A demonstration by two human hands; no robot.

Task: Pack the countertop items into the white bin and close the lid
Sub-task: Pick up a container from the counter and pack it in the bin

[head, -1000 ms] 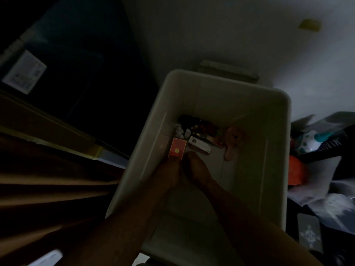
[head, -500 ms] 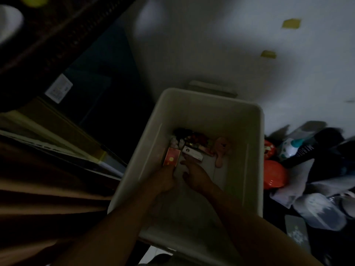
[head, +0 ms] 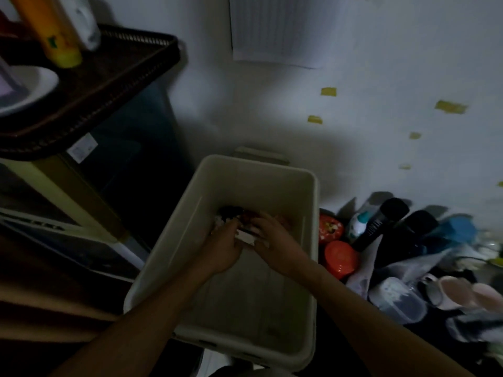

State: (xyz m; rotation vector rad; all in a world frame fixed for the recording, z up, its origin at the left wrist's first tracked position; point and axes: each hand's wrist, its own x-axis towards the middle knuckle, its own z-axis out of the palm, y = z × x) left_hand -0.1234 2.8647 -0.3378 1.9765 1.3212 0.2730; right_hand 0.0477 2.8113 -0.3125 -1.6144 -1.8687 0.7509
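Both hold box, left hand, right hand, mid white bin

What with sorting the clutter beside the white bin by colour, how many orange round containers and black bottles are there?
Orange round containers: 2
Black bottles: 2
Total: 4

Dim light; a white wall carries scraps of yellow tape.
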